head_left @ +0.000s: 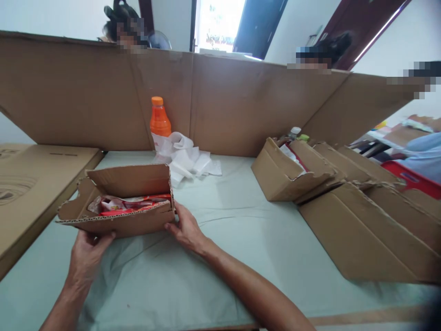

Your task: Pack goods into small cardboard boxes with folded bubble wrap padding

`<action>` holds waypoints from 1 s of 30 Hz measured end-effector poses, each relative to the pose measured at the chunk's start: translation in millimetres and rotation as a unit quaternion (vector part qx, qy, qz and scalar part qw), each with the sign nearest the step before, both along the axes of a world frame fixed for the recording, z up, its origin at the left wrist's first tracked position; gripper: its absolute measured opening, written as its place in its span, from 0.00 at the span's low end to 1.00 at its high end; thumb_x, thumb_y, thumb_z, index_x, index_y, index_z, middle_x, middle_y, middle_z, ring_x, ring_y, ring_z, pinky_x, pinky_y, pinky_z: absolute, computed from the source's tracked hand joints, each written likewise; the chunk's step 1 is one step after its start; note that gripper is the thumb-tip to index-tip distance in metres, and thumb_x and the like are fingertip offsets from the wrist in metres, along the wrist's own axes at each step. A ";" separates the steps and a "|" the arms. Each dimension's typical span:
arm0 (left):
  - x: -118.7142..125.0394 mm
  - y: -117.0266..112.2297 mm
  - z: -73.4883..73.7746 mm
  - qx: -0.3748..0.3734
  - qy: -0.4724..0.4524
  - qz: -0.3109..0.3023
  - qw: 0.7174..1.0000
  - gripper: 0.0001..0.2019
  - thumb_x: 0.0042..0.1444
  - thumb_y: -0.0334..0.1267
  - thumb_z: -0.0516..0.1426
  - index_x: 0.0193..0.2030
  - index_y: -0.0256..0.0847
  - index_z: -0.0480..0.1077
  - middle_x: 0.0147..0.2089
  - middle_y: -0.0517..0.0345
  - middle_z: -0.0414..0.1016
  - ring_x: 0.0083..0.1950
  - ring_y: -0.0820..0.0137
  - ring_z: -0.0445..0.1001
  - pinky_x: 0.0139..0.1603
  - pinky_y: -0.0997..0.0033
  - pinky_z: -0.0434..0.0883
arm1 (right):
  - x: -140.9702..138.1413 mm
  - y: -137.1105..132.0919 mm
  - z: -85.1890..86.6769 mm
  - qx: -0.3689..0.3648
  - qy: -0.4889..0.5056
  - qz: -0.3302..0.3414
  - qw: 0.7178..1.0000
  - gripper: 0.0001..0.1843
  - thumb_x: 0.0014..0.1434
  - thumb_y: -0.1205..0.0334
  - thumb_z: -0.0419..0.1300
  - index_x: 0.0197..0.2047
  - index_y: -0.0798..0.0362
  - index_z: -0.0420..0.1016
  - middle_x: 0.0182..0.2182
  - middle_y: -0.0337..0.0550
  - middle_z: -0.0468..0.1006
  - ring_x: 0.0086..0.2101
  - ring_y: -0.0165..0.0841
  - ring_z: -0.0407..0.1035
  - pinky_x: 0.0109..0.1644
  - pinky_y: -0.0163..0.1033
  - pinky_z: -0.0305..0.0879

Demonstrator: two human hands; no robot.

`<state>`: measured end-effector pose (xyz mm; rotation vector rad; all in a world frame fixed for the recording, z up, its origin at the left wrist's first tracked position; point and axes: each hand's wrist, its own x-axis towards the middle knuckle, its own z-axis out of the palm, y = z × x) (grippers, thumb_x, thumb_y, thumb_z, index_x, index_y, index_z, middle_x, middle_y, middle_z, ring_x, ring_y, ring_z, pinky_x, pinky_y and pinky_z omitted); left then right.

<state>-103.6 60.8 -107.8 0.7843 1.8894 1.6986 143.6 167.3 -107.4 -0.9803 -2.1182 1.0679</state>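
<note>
We hold the carton (138,224) (likely light, best gripped low): left hand (85,257) cupping its base, right hand (188,229) fingers pinching its right end.

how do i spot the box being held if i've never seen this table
On the pale green table cover, in front of the tall cardboard wall, find the left hand and right hand. They hold an open cardboard box with red packaging inside. Unlike the cardboard boxes at the right, it is in both hands.

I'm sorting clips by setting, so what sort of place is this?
Probably a shared indoor workroom: a cardboard partition stands along a covered table, cardboard boxes sit at its right, and people's heads show beyond.
</note>
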 end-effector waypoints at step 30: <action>-1.6 6.5 -14.8 -0.036 0.001 0.077 0.996 0.20 0.49 0.42 0.66 0.48 0.44 0.69 0.44 0.65 0.75 0.51 0.63 0.75 0.63 0.53 0.69 | 143.4 1.8 40.0 0.291 -0.136 -0.017 0.947 0.12 0.65 0.58 0.62 0.51 0.50 0.76 0.52 0.50 0.81 0.50 0.42 0.75 0.52 0.46 0.65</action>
